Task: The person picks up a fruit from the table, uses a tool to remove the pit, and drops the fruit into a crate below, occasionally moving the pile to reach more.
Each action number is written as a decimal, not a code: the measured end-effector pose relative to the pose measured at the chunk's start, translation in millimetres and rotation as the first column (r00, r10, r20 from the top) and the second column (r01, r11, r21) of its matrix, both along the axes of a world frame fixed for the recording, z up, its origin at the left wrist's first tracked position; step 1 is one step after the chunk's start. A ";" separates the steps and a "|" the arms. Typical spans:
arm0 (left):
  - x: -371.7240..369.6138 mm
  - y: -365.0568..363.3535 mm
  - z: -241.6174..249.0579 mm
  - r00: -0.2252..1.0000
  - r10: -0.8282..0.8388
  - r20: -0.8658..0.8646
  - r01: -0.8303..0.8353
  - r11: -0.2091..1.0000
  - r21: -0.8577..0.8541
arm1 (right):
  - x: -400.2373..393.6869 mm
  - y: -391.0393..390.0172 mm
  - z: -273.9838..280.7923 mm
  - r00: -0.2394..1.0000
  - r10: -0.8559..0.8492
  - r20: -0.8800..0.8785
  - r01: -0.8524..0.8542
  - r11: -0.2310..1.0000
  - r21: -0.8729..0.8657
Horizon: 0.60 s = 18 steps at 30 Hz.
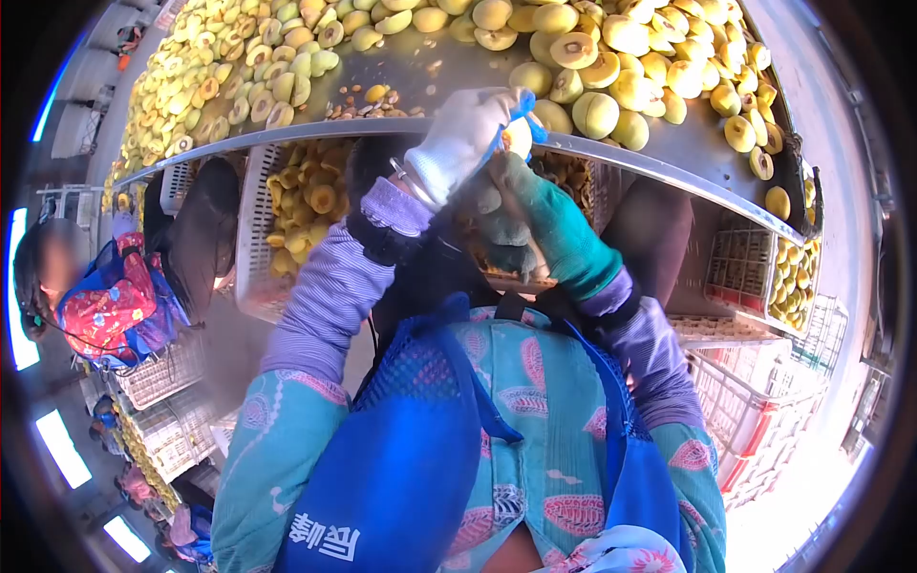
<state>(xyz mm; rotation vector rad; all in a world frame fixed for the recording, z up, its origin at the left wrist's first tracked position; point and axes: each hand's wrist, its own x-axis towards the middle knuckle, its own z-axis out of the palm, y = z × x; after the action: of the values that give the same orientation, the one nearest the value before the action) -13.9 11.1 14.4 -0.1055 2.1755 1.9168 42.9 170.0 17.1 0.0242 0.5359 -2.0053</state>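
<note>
My left hand, in a white glove with a metal band at the wrist, is closed around something blue at the front edge of the metal table. Just beside it, a pale yellow fruit piece shows between my two hands. My right hand, in a green sleeve or glove, reaches up from below with its fingers against that fruit; they are partly hidden. Halved yellow fruit lies on the table beyond my hands, and small pits lie to the left.
Crates of fruit pieces stand under the table's left part. More crates are at the right, with stacked ones nearer me. A co-worker in a red floral top is at the left. The table's raised metal rim runs before me.
</note>
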 end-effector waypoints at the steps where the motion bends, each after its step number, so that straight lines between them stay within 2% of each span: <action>1: 4.6 -0.7 -1.4 1.000 0.011 0.029 -0.014 0.992 0.126 | -3.2 4.7 6.2 0.995 0.023 -0.101 0.007 0.958 0.286; 3: 10.8 -0.6 -4.1 0.997 0.008 0.080 -0.037 0.932 0.361 | -8.7 8.7 9.0 0.964 0.048 -0.263 0.076 0.893 0.443; 4: 15.8 0.8 -1.9 0.998 0.004 -0.062 0.016 0.948 0.317 | -5.4 6.1 16.0 0.954 0.001 -0.300 0.148 0.868 0.475; 7: 17.6 7.1 -11.0 0.995 0.085 -0.061 -0.058 0.931 0.362 | 2.1 5.6 -3.4 0.850 0.074 -0.521 0.278 0.778 0.564; 8: 14.0 5.3 -25.5 0.993 0.049 -0.108 -0.006 0.932 0.363 | 6.6 0.4 -7.7 0.837 0.053 -0.545 0.318 0.763 0.562; 9: 17.6 6.0 -28.0 0.996 0.073 -0.057 -0.046 0.921 0.388 | 11.8 -5.1 -6.9 0.923 -0.012 -0.385 0.217 0.841 0.496; 11: 18.9 9.3 -27.5 0.993 0.111 0.028 -0.112 0.896 0.429 | 14.4 -11.5 -2.3 0.997 -0.077 -0.031 0.082 0.956 0.282; 12: 22.8 4.8 -23.9 0.976 0.025 -0.215 0.063 0.917 0.395 | 8.9 -9.3 -1.8 0.984 -0.011 0.179 0.010 1.000 0.002; 13: 26.3 8.2 -23.3 0.992 0.077 -0.103 -0.027 0.909 0.415 | 7.2 -9.8 -7.9 0.976 0.003 0.218 0.028 0.990 -0.136; 15: 33.9 10.7 -16.0 0.995 0.098 0.010 -0.092 0.886 0.454 | 12.0 -15.9 -20.6 0.951 0.055 0.303 0.076 0.912 -0.402; 16: 32.6 10.2 -18.3 0.997 0.082 0.013 -0.079 0.888 0.453 | 14.6 -15.2 -17.8 0.940 0.022 0.340 0.099 0.937 -0.336; 17: 27.0 8.6 -21.6 0.998 0.066 0.014 -0.065 0.889 0.452 | 17.3 -13.5 -11.2 0.986 -0.046 0.160 0.056 0.997 -0.062; 18: 21.9 6.6 -24.3 0.999 0.051 0.013 -0.052 0.891 0.451 | 19.0 -12.7 1.0 0.998 -0.054 -0.040 0.062 0.974 0.219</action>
<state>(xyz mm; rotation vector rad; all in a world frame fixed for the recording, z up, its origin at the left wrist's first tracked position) 8.0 17.6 -9.9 -0.0804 1.6792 2.3940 61.9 157.3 18.1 0.1435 0.7856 -1.9971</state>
